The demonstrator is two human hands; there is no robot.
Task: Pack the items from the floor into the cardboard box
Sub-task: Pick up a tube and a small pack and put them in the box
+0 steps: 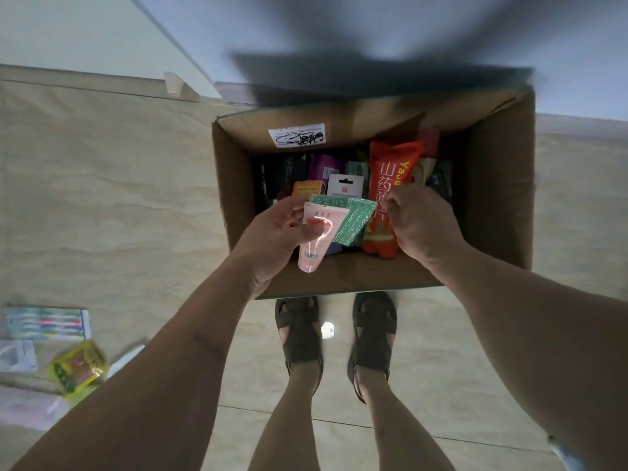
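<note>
With my left hand (275,229) pinching the pink tube (314,237) and green sponge (350,215) over the cardboard box (499,185)'s near edge and my right hand (421,222) gripping the orange packet (387,195) inside, I might let the loosely stacked pair slip outside.

One cardboard box (499,185). Two hands: the left hand (275,236) and the right hand (421,226). One pink tube (314,239), one green scouring pad (353,215), one orange snack bag (387,185). Near left on the floor: one toothbrush pack (47,323), one yellow packet (79,367). Two sandals (299,329).
</note>
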